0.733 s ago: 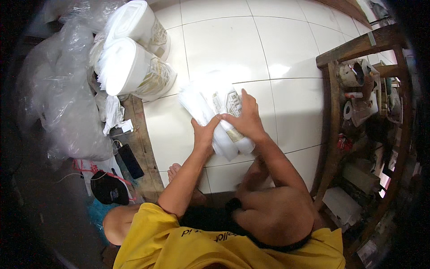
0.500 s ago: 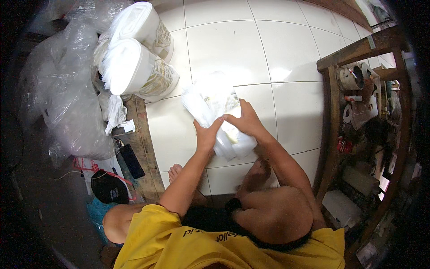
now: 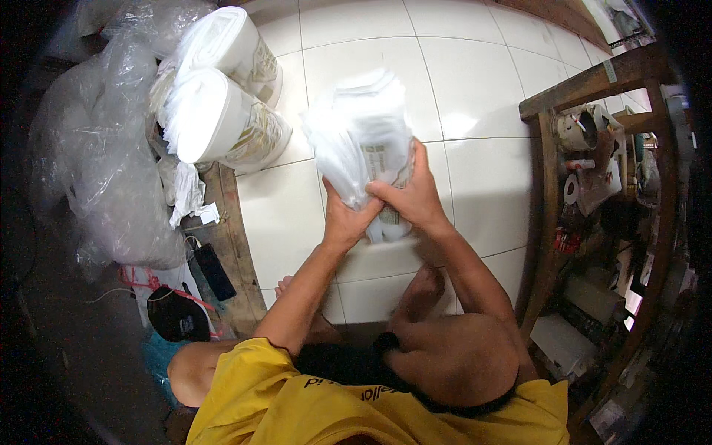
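Observation:
Between my two hands is a bundle of thin white plastic bags with gold-brown print, held above the tiled floor in front of my feet. My left hand grips its near left side, thumb on top. On the right side, my right hand has its fingers wrapped round the edge and its thumb pressed inward, close to the left thumb. The far ends of the bundle fan out and look slightly blurred. Its underside is hidden.
Two large rolled stacks of white printed bags stand at the far left beside a heap of clear plastic. A phone and a black cap lie on the left. A wooden rack with tools and cans stands at the right.
The bundle has tilted up and away from me, its far end now reaching higher and spreading wider. Both hands keep hold, the right one slightly farther forward.

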`<state>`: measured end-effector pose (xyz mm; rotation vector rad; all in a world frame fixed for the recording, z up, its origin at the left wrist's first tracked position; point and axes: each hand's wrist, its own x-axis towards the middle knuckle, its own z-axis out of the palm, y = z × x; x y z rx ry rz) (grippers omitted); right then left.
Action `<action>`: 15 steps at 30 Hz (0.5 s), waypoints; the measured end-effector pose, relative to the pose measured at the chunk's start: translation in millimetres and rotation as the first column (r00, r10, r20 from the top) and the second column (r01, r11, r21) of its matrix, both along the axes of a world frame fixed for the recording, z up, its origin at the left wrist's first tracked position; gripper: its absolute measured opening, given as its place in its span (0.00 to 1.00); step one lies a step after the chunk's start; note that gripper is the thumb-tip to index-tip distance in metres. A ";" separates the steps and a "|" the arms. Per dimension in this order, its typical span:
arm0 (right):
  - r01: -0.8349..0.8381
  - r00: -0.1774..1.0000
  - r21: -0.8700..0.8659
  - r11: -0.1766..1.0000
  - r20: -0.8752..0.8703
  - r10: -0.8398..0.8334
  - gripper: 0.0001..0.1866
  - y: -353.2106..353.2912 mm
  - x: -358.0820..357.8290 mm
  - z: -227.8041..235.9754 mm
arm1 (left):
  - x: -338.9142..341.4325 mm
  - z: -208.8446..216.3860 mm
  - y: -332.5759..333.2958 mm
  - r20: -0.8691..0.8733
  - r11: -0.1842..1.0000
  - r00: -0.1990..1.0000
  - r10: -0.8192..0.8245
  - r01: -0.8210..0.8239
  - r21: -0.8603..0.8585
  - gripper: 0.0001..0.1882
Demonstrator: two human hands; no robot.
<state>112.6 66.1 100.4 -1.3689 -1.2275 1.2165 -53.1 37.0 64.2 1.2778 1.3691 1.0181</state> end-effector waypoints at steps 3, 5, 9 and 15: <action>-0.011 1.000 0.108 0.994 0.004 0.011 0.62 -1.7 6.4 22.8 | -12.5 0.8 6.3 -0.231 0.968 0.947 -0.224 0.245 0.063 0.35; -0.058 0.998 0.100 0.993 0.000 0.058 0.66 -5.6 11.5 10.1 | -34.8 -32.7 8.7 -0.510 0.872 0.808 -0.294 0.445 0.202 0.31; -0.128 0.989 -0.092 0.987 -0.080 0.121 0.62 -25.0 24.5 -39.9 | -32.9 -46.2 16.3 -0.589 0.775 0.743 -0.318 0.562 0.290 0.32; -0.164 0.985 -0.182 0.970 -0.079 0.151 0.56 -23.6 33.8 -47.6 | -30.9 -7.9 41.7 -0.586 0.652 0.728 -0.356 0.643 0.402 0.35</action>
